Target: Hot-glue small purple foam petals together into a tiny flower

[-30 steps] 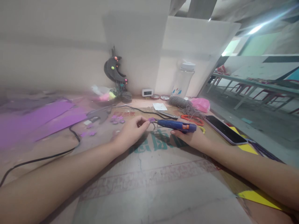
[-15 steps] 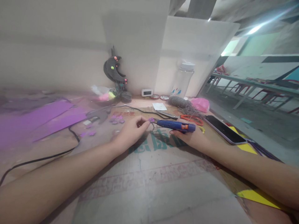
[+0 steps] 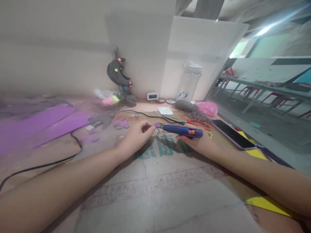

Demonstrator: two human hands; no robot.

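Observation:
A blue hot glue gun [image 3: 178, 129] lies in the grip of my right hand [image 3: 199, 142], its nozzle pointing left. My left hand [image 3: 138, 137] pinches a small purple flower [image 3: 157, 124] between thumb and fingertips, right at the nozzle. A thin dark strand hangs just below the flower; what it belongs to is too small to tell. More purple flower cut-outs [image 3: 121, 123] lie on the board beyond my left hand. The right fingers are partly hidden behind the glue gun.
Orange-handled scissors [image 3: 199, 124], grey yarn [image 3: 186, 106] and a phone [image 3: 233, 134] lie to the right. Purple sheets [image 3: 60, 124] and a black cord [image 3: 46, 165] are at left. A bottle [image 3: 189, 82], a small clock [image 3: 152, 96] and a dark crescent ornament [image 3: 116, 72] stand at the back.
Almost nothing differs. Both hands, the flower and the glue gun keep their places, with only a very slight shift of the whole view.

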